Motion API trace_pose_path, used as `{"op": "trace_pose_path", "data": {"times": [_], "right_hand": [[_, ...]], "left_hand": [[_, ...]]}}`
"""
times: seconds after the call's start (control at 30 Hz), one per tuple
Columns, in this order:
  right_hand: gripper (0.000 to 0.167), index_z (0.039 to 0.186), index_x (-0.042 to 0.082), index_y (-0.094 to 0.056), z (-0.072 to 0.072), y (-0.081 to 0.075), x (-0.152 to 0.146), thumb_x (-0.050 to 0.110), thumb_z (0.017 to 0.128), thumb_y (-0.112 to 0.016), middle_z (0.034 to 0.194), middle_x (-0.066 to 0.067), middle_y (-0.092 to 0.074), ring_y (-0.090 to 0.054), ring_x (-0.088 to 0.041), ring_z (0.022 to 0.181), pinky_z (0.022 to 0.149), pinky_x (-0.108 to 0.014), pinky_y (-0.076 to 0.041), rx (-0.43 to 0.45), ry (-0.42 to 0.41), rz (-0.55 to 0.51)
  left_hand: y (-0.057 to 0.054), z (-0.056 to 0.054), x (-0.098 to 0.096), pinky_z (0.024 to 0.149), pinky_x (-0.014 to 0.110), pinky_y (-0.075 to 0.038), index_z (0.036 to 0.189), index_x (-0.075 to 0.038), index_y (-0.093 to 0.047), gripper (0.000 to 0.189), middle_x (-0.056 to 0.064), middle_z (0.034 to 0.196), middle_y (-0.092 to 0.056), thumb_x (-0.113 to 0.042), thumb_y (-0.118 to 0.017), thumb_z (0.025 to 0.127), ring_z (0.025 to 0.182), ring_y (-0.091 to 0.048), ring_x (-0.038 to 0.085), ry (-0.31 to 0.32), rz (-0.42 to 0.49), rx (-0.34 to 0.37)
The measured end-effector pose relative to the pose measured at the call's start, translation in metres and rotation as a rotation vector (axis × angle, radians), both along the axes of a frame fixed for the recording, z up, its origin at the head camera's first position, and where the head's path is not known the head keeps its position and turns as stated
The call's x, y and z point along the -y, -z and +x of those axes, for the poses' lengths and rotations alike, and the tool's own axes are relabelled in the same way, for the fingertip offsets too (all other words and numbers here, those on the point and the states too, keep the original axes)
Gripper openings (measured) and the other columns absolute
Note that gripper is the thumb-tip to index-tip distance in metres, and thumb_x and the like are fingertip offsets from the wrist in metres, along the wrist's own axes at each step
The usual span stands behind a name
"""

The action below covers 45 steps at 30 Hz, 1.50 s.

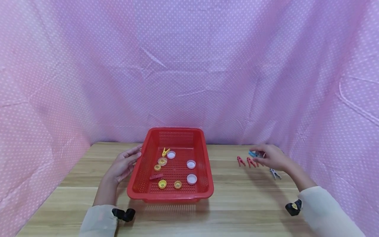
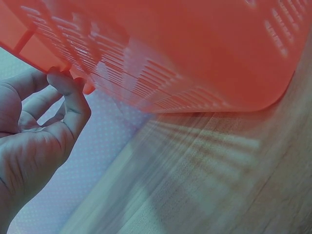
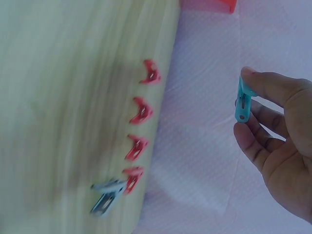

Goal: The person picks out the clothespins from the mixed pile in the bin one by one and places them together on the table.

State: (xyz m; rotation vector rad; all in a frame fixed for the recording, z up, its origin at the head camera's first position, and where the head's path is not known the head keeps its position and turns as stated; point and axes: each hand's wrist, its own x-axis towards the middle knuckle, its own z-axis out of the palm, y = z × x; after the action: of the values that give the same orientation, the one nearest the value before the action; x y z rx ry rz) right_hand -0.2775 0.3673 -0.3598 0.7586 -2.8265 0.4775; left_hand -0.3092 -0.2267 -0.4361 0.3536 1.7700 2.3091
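My left hand [image 1: 120,166] grips the left rim of a red plastic basket [image 1: 170,197], its thumb and fingertips right at the edge in the left wrist view. At the table's right side, my right hand [image 1: 270,157] pinches a blue clothespin [image 3: 243,105] between thumb and fingers, held up above the tabletop in the right wrist view. Below it, several red clothespins [image 3: 142,111] lie in a row, with a grey clothespin [image 3: 108,197] at one end. Inside the basket are a yellow clothespin [image 1: 165,152] and a red clothespin [image 1: 156,177].
Several small round caps lie on the basket floor, among them a yellow cap [image 1: 162,184] and a white cap [image 1: 191,179]. The wooden table [image 1: 231,210] ends at a pink dotted curtain [image 1: 183,82], which hangs behind and at both sides.
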Motion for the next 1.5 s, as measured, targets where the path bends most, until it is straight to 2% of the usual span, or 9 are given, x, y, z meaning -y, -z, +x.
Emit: {"op": "trace_pose_path", "data": {"times": [0.13, 0.23, 0.47, 0.7, 0.87, 0.93, 1.2, 1.33, 1.5], "right_hand": [[0.033, 0.117, -0.005, -0.072, 0.002, 0.01, -0.013, 0.005, 0.086, -0.081, 0.078, 0.01, -0.058, -0.057, -0.001, 0.072, 0.061, -0.025, -0.052, -0.042, -0.062, -0.049], [0.033, 0.114, -0.006, -0.073, 0.003, 0.018, -0.021, 0.004, 0.085, -0.082, 0.074, 0.01, -0.055, -0.051, 0.0, 0.066, 0.058, -0.023, -0.048, -0.05, -0.065, -0.046], [0.039, 0.122, -0.003, -0.07, 0.007, 0.041, -0.033, 0.017, 0.09, -0.079, 0.075, 0.009, -0.055, -0.044, -0.002, 0.063, 0.056, -0.023, -0.041, -0.001, 0.115, 0.038], [0.029, 0.112, -0.006, -0.071, 0.006, 0.066, -0.038, 0.009, 0.088, -0.078, 0.069, 0.007, -0.052, -0.043, -0.003, 0.061, 0.053, -0.025, -0.039, 0.017, 0.122, 0.009], [0.035, 0.114, -0.009, -0.069, 0.008, 0.078, -0.042, 0.014, 0.089, -0.078, 0.065, 0.007, -0.051, -0.042, -0.006, 0.056, 0.051, -0.025, -0.036, 0.093, 0.195, 0.025], [0.035, 0.114, -0.009, -0.069, 0.009, 0.08, -0.042, 0.015, 0.089, -0.078, 0.064, 0.006, -0.05, -0.041, -0.007, 0.056, 0.051, -0.025, -0.035, 0.114, 0.208, 0.03], [0.032, 0.109, -0.006, -0.07, 0.01, 0.08, -0.044, 0.016, 0.088, -0.08, 0.067, 0.006, -0.052, -0.043, -0.005, 0.058, 0.052, -0.024, -0.038, 0.133, 0.169, 0.024], [0.043, 0.115, -0.008, -0.068, 0.013, 0.075, -0.048, 0.014, 0.082, -0.084, 0.074, 0.004, -0.056, -0.046, -0.005, 0.064, 0.057, -0.024, -0.041, 0.163, 0.108, 0.008], [0.048, 0.118, -0.002, -0.071, 0.016, 0.07, -0.053, 0.012, 0.075, -0.089, 0.09, 0.0, -0.064, -0.052, -0.011, 0.078, 0.065, -0.026, -0.045, 0.179, 0.024, 0.04]], "left_hand": [[0.0, 0.0, 0.0, 0.088, 0.035, -0.06, 0.159, -0.002, -0.031, 0.059, 0.005, 0.134, -0.066, -0.011, -0.056, 0.106, 0.108, -0.071, 0.018, 0.002, 0.005, 0.001], [0.001, -0.001, 0.0, 0.089, 0.036, -0.06, 0.16, -0.002, -0.031, 0.059, 0.005, 0.136, -0.065, -0.012, -0.055, 0.107, 0.108, -0.071, 0.018, 0.004, -0.001, 0.002], [0.001, -0.003, 0.0, 0.088, 0.035, -0.06, 0.159, -0.001, -0.031, 0.058, 0.006, 0.134, -0.065, -0.011, -0.055, 0.107, 0.107, -0.07, 0.016, 0.005, 0.003, -0.003], [0.001, -0.002, 0.0, 0.089, 0.036, -0.06, 0.159, -0.002, -0.032, 0.058, 0.006, 0.135, -0.065, -0.01, -0.055, 0.106, 0.109, -0.07, 0.017, 0.009, 0.015, -0.001], [0.002, -0.003, 0.0, 0.088, 0.034, -0.06, 0.159, 0.0, -0.03, 0.059, 0.005, 0.133, -0.066, -0.01, -0.055, 0.106, 0.108, -0.07, 0.016, 0.012, 0.024, -0.003], [0.002, -0.003, 0.0, 0.088, 0.035, -0.06, 0.159, 0.0, -0.03, 0.059, 0.005, 0.134, -0.065, -0.01, -0.056, 0.106, 0.108, -0.07, 0.016, 0.013, 0.022, 0.001], [0.0, -0.003, 0.0, 0.088, 0.036, -0.06, 0.159, -0.004, -0.032, 0.058, 0.005, 0.134, -0.065, -0.011, -0.055, 0.107, 0.107, -0.07, 0.016, 0.001, 0.01, 0.014], [0.0, -0.003, 0.0, 0.088, 0.037, -0.06, 0.159, -0.004, -0.033, 0.057, 0.005, 0.133, -0.065, -0.011, -0.054, 0.107, 0.107, -0.071, 0.017, 0.0, 0.002, 0.014], [0.001, -0.003, 0.0, 0.088, 0.037, -0.06, 0.159, -0.004, -0.033, 0.057, 0.004, 0.132, -0.066, -0.012, -0.055, 0.107, 0.107, -0.071, 0.016, -0.001, 0.003, 0.016]]}}
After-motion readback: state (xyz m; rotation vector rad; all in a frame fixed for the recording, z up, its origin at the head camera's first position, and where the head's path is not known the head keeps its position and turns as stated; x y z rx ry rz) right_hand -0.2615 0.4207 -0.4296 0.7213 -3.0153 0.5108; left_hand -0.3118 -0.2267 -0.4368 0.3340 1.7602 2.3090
